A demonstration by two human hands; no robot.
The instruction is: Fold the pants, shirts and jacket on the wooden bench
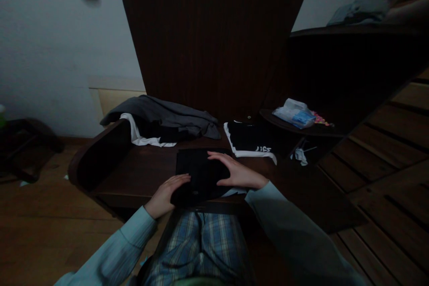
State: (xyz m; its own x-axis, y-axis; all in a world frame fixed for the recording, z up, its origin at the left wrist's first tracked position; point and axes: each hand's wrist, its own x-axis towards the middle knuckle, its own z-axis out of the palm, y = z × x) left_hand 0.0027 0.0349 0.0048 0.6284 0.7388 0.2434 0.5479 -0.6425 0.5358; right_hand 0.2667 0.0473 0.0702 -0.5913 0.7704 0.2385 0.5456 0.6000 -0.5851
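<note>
A folded black garment [201, 167] lies on the dark wooden bench in front of me. At its lower left edge rests my left hand [166, 194], with the fingers stretched out over the cloth. My right hand [239, 172] is on its right side, thumb and fingers spread apart on top of the fabric. A bit of pale cloth [234, 191] shows under my right wrist. Just beyond, to the right, sits a stack of folded clothes [250, 136], black with white lettering on top and white below. The picture is dim, so the folds are hard to make out.
A loose heap of grey clothing [167, 114] with a white piece [136, 134] lies at the bench's back left, beside its raised curved end [78, 167]. On the small shelf at right rests a plastic packet [296, 114]. A slatted wooden surface [385, 165] is further right.
</note>
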